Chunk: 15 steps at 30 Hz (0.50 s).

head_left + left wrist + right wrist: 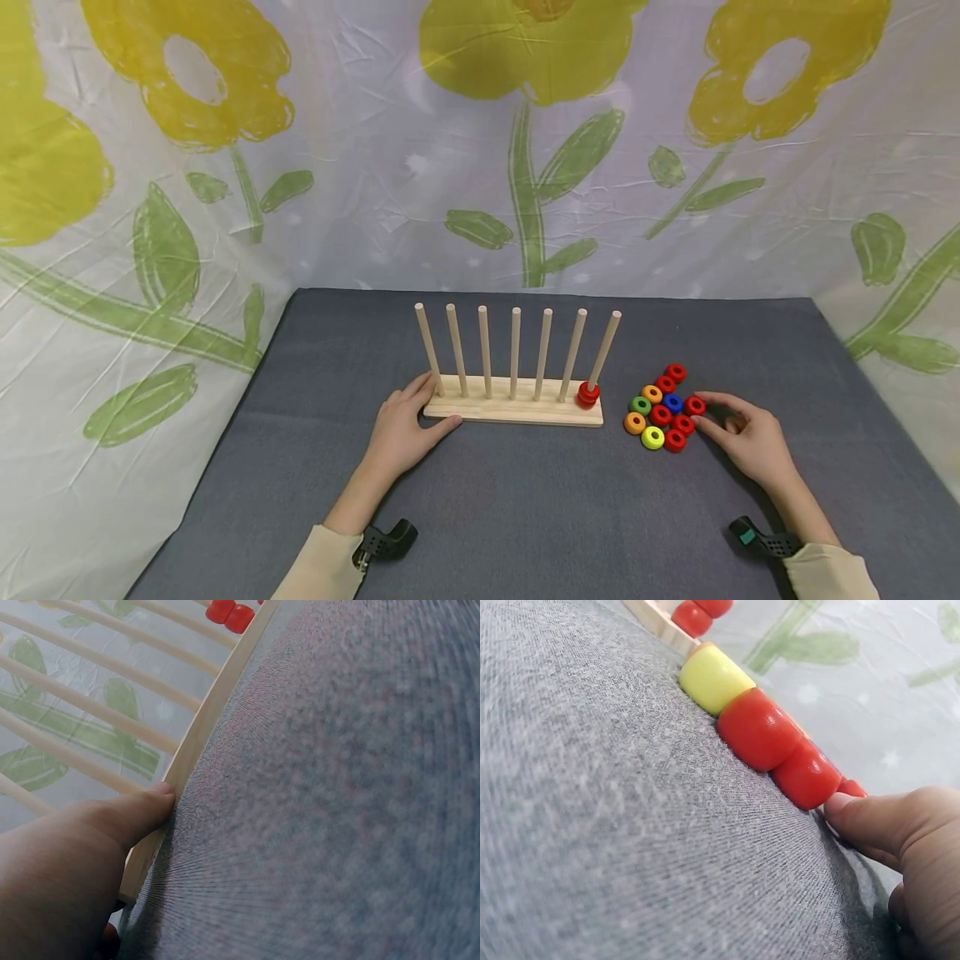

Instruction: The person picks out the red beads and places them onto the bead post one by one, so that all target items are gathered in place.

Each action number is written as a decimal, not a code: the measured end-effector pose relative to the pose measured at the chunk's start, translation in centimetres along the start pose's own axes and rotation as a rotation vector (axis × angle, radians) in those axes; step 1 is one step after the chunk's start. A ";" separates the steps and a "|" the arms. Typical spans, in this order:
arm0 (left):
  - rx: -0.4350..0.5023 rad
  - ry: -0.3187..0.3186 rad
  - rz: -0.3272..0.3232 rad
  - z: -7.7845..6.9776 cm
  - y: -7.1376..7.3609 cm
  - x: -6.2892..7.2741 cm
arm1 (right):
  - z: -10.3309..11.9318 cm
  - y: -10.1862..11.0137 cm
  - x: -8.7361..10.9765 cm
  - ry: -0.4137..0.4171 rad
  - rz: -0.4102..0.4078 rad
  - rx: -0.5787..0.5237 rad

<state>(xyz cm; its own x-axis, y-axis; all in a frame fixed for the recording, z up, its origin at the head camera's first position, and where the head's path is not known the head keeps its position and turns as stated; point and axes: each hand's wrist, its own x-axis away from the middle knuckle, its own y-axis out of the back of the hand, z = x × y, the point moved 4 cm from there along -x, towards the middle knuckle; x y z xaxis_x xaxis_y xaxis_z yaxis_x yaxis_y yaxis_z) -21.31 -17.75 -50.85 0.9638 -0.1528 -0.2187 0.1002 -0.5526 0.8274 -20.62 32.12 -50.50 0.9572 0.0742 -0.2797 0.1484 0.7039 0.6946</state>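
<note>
A wooden peg stand [525, 412] with several upright pegs sits on the table, two red beads [588, 394] stacked at the foot of its rightmost peg. My left hand [402, 427] grips the stand's left end, and the left wrist view shows its thumb [146, 810] against the front edge of the base. To the right of the stand lies a cluster of loose round beads. My right hand [753, 439] has thumb and index finger at either side of a red bead [694, 406] on the cluster's right edge. Its other fingers are curled in.
The loose beads include a yellow one [652, 437], a green one [639, 406], a blue one [672, 404], two orange and several red. A dark grey cloth [525, 517] covers the table. Behind it hangs a white curtain [360, 208] with yellow flowers.
</note>
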 end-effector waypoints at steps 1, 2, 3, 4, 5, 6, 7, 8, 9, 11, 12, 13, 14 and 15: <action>-0.002 -0.002 -0.003 0.0 0.0 0.0 | 0.0 0.0 0.0 0.000 0.000 0.000; -0.003 -0.003 -0.005 0.0 0.0 0.0 | -0.1 0.0 0.0 0.000 0.000 0.001; -0.004 -0.005 -0.008 0.0 -0.1 0.0 | -0.1 -0.1 0.0 -0.002 0.001 0.002; -0.005 -0.006 -0.012 0.0 -0.1 0.0 | -0.2 -0.1 0.0 -0.004 0.001 0.004; -0.006 -0.008 -0.015 0.0 -0.1 0.0 | -0.2 -0.1 0.0 -0.006 0.002 0.007; -0.005 -0.011 -0.019 0.0 -0.1 0.0 | -0.3 -0.1 0.0 -0.010 0.003 0.009; -0.004 -0.011 -0.022 0.1 -0.1 0.0 | -0.3 -0.2 0.0 -0.014 0.003 0.012; -0.003 -0.011 -0.024 0.1 -0.2 0.0 | -0.3 -0.2 0.0 -0.017 0.003 0.013; -0.004 -0.013 -0.028 0.1 -0.2 0.0 | -0.3 -0.2 0.0 -0.020 0.003 0.013; -0.003 -0.017 -0.032 0.1 -0.2 0.0 | -0.3 -0.2 0.0 -0.025 0.000 0.010; -0.004 -0.016 -0.031 0.1 -0.2 0.0 | -0.3 -0.2 0.0 -0.027 -0.003 0.007; -0.005 -0.016 -0.029 0.1 -0.2 0.0 | -0.3 -0.2 0.0 -0.028 -0.006 0.004; -0.005 -0.016 -0.028 0.1 -0.2 0.0 | -0.3 -0.1 0.0 -0.029 -0.009 -0.002; -0.005 -0.014 -0.026 0.0 -0.1 0.0 | -0.3 -0.1 0.0 -0.031 -0.013 -0.008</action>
<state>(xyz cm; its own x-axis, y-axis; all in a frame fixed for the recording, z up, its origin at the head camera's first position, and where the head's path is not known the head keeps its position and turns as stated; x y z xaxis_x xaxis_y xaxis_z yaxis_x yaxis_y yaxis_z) -21.30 -17.72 -51.00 0.9573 -0.1502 -0.2470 0.1261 -0.5521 0.8242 -20.74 32.27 -50.78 0.9625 0.0434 -0.2679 0.1587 0.7106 0.6855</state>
